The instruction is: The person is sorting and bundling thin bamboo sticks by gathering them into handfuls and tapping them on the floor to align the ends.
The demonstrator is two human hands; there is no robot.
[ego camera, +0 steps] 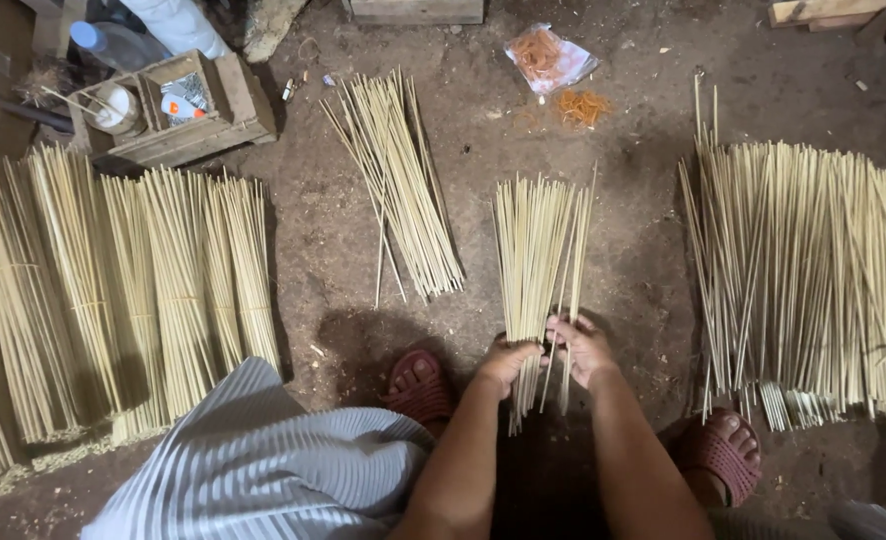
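Observation:
A fan of thin pale bamboo sticks (pixel 535 250) lies on the dirt floor in front of me, its near ends gathered between both hands. My left hand (pixel 508 358) is closed around the left side of the bunch near its lower end. My right hand (pixel 583 345) grips the right side, fingers curled over a few sticks that hang loose toward me. Both forearms reach in from the bottom of the view. The lowest stick tips poke out below my hands.
A loose pile of sticks (pixel 398 180) lies at centre left. A wide spread of sticks (pixel 813 280) is on the right. Tied bundles (pixel 113 290) lie on the left. A wooden box (pixel 178 110) and a bag of orange rubber bands (pixel 548 55) sit at the back. My sandalled feet (pixel 723 450) flank the hands.

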